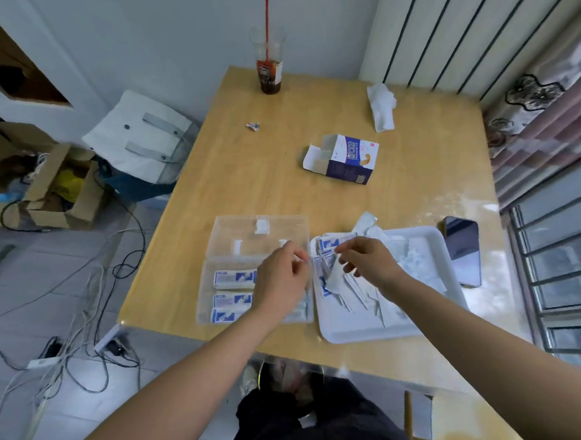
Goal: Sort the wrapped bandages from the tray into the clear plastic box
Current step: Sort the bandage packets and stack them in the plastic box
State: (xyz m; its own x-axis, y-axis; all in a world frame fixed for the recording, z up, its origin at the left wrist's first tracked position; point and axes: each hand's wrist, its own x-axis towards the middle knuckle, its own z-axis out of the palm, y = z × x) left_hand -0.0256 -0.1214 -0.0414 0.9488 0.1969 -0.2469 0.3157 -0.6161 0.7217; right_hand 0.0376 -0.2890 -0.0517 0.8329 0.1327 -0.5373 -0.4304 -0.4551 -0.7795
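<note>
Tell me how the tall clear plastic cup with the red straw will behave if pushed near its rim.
The tall clear plastic cup is narrow and high, so it would probably tip rather than slide. The dark drink fills only its bottom, which likely steadies it somewhat but could spill.

Probably a home, wooden table (246,188), patterned curtain (530,110)
</note>
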